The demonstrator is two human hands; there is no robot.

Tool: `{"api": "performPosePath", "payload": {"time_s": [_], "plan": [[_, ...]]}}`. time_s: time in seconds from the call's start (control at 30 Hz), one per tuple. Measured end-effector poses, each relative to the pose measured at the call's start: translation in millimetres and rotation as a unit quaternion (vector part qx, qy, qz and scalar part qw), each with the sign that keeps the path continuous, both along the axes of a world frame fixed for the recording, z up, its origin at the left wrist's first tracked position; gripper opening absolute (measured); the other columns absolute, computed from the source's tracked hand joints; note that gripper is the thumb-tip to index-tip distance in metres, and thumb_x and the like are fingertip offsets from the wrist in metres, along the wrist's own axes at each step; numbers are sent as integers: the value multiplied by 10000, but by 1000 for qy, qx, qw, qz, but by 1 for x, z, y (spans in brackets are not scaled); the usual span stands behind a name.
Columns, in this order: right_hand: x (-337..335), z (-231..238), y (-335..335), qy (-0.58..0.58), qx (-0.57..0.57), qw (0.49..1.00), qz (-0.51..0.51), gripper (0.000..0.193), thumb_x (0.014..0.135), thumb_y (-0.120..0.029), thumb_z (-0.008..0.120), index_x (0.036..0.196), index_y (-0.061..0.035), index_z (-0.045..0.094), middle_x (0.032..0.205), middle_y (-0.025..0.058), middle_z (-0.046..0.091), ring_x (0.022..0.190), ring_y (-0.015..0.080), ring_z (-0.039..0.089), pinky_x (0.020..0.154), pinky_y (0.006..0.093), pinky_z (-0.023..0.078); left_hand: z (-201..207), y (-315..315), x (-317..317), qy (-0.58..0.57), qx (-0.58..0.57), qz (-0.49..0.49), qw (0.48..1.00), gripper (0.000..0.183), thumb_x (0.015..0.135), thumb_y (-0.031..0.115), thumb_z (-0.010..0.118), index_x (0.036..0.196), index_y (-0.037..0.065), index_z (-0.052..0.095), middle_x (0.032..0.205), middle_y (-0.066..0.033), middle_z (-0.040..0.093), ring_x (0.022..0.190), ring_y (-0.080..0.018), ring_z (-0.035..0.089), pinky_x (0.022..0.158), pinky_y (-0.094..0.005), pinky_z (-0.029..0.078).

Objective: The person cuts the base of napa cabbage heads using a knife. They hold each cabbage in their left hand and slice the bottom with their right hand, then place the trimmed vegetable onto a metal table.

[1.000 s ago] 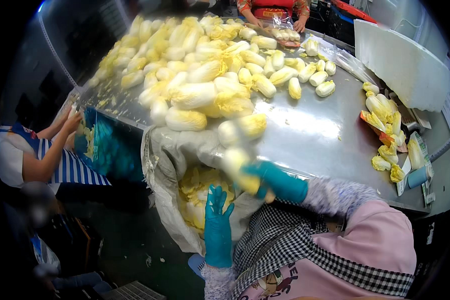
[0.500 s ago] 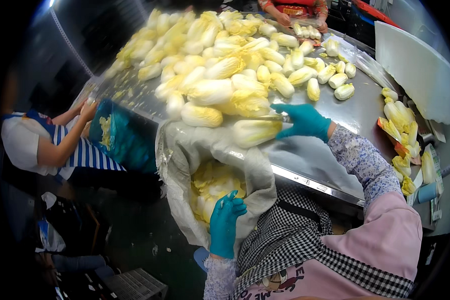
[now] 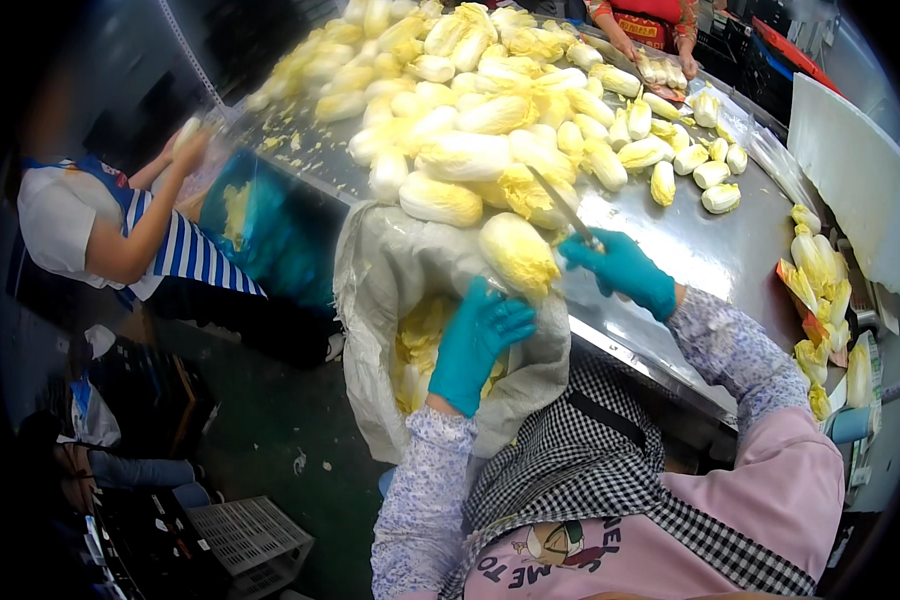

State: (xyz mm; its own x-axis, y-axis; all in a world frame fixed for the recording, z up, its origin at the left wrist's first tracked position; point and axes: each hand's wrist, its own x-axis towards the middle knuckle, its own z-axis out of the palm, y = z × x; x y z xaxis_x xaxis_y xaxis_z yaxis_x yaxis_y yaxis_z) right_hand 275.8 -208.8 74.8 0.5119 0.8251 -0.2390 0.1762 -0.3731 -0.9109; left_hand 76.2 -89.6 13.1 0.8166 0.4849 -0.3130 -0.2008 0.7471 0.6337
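My right hand [image 3: 625, 270], in a teal glove, grips a knife [image 3: 562, 205] whose narrow blade points up and left over the table. Just left of that hand, a napa cabbage [image 3: 518, 252] lies at the table's front edge by the sack's rim. My left hand [image 3: 478, 340], gloved alike, has its fingers apart just below this cabbage and appears to hold nothing. Under the left hand stands a white woven sack [image 3: 365, 290], with loose yellow leaves [image 3: 417, 345] inside. A big heap of napa cabbages [image 3: 460, 155] spreads behind.
The metal table [image 3: 670, 240] carries small trimmed cabbages [image 3: 712, 173] at right. Loose leaves and cabbages [image 3: 820, 265] lie by a white panel [image 3: 860, 170]. A co-worker in a striped apron [image 3: 180, 250] stands left beside a teal bag [image 3: 280, 230]; another person [image 3: 645, 30] works across the table.
My left hand has risen from over the sack's opening toward the cabbage. That cabbage has turned more upright, and the knife blade now angles up, away from it. The whole view has shifted slightly.
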Motion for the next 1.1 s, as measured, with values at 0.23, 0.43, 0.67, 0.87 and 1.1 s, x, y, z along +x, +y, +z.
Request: {"api": "performPosePath", "payload": {"time_s": [0.23, 0.43, 0.67, 0.87, 1.1], "plan": [[-20, 2, 36, -15, -17, 998, 61, 624, 793, -487, 679, 1245, -79, 542, 826, 31, 598, 546, 87, 490, 448, 221, 389, 18, 21, 33, 219, 215, 63, 950, 586, 826, 534, 612, 1027, 22, 410, 920, -117, 486, 757, -207, 547, 606, -349, 528], [-51, 3, 16, -226, -40, 963, 144, 656, 818, -349, 684, 1398, -250, 394, 1154, 231, 589, 981, 296, 626, 848, 341, 487, -10, 13, 20, 62, 278, 113, 952, 542, 912, 366, 573, 1208, -51, 394, 1113, -132, 490, 953, -158, 528, 758, -284, 501], [-111, -18, -16, -105, 166, 964, 181, 494, 837, -140, 655, 1309, -167, 514, 1398, 145, 434, 1235, 279, 484, 994, 352, 420, -23, -22, -61, 44, 149, 109, 982, 525, 955, 309, 511, 1397, 84, 342, 1228, -35, 508, 1045, -125, 519, 851, -300, 437], [-146, -58, -15, 18, 106, 954, 280, 386, 844, -178, 654, 1209, -90, 567, 1180, 145, 602, 1058, 231, 604, 892, 328, 473, -79, -54, -138, -68, -67, 127, 987, 554, 893, 230, 596, 1360, 33, 372, 1259, -118, 514, 1140, -215, 521, 967, -339, 441], [-143, -77, 11, -287, 104, 872, 383, 301, 821, -258, 633, 1055, -89, 548, 800, 111, 612, 659, 298, 630, 587, 394, 509, -62, -50, -184, 135, 152, 144, 968, 637, 707, 70, 769, 1243, 9, 432, 1136, -128, 569, 1036, -212, 570, 870, -332, 499]]}}
